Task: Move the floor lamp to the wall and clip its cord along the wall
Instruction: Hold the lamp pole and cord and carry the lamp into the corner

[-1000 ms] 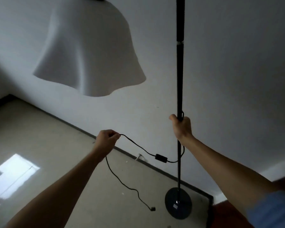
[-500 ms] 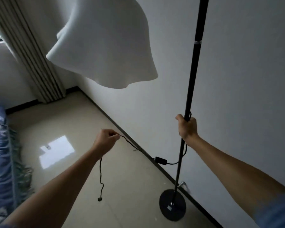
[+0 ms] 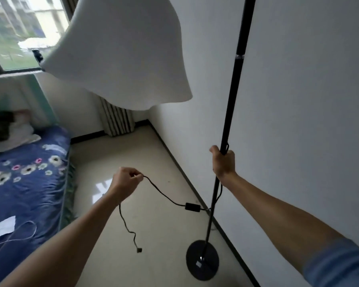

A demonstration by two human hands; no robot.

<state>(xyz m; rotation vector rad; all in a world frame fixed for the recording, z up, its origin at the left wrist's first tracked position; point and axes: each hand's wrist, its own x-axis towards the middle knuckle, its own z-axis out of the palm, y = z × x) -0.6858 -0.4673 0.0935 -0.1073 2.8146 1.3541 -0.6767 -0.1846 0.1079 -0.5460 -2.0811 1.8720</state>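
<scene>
The floor lamp has a thin black pole [image 3: 234, 83], a white bell-shaped shade [image 3: 124, 50] hanging at upper left, and a round black base [image 3: 202, 259] on the floor close to the white wall [image 3: 298, 121]. My right hand [image 3: 224, 162] is wrapped around the pole at mid-height. My left hand [image 3: 125, 182] pinches the black cord [image 3: 162, 194] out to the left. The cord sags to an inline switch [image 3: 192, 207] and on to the pole. Its free end hangs below my left hand with the plug [image 3: 139, 250] near the floor.
A bed with a blue flowered cover [image 3: 27, 183] fills the left side, with a white cable and paper on it. A window [image 3: 15, 32] and a striped curtain [image 3: 116, 121] are at the far end. A dark baseboard [image 3: 174, 160] runs along the wall. The beige floor [image 3: 153, 235] lies between the bed and the wall.
The view has swung left, bringing the window and bed into sight. Both hands keep their grips. The plug end has shifted and hangs under my left hand.
</scene>
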